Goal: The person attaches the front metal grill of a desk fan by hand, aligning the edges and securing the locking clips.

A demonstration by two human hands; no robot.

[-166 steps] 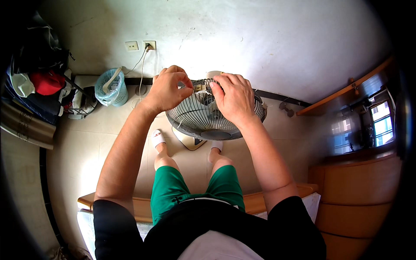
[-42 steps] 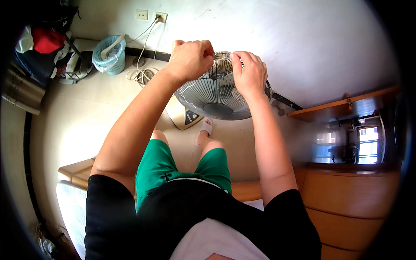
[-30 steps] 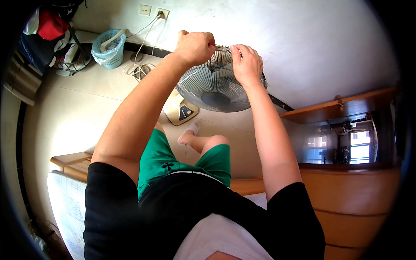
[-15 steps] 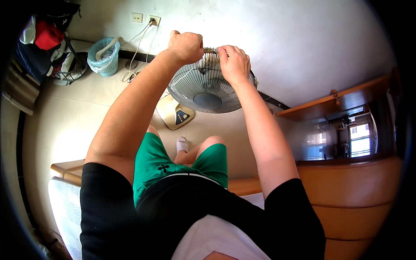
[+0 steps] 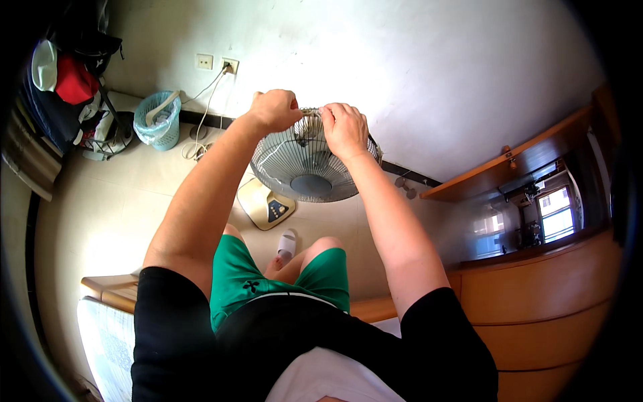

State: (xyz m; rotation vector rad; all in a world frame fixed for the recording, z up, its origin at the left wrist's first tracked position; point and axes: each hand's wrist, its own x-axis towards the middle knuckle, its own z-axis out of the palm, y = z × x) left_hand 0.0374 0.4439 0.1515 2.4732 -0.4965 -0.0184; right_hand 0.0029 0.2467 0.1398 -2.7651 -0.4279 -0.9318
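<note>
A standing fan faces me, its round wire grille (image 5: 281, 165) at arm's length and its grey centre cap (image 5: 311, 185) low on the front. My left hand (image 5: 275, 111) is closed at the upper left of the grille's rim, fingers curled away from view. At the upper right, my right hand (image 5: 346, 129) grips the same rim with thumb and fingers bent over it. Between the two hands shows a short piece of the top rim. Below the grille rests the fan's cream base (image 5: 260, 202) with a dark button panel (image 5: 278, 212).
A blue bin (image 5: 159, 127) with a liner stands by the wall at the left, near a rack of clothes (image 5: 74, 80). A white cord (image 5: 216, 86) runs from the wall socket (image 5: 230, 65) to the floor. A wooden cabinet with a mirror (image 5: 536, 208) is at the right.
The view has tilted upward, so the hands and fan sit lower in the picture. Both hands stay at the top of the grille. My foot has shifted slightly.
</note>
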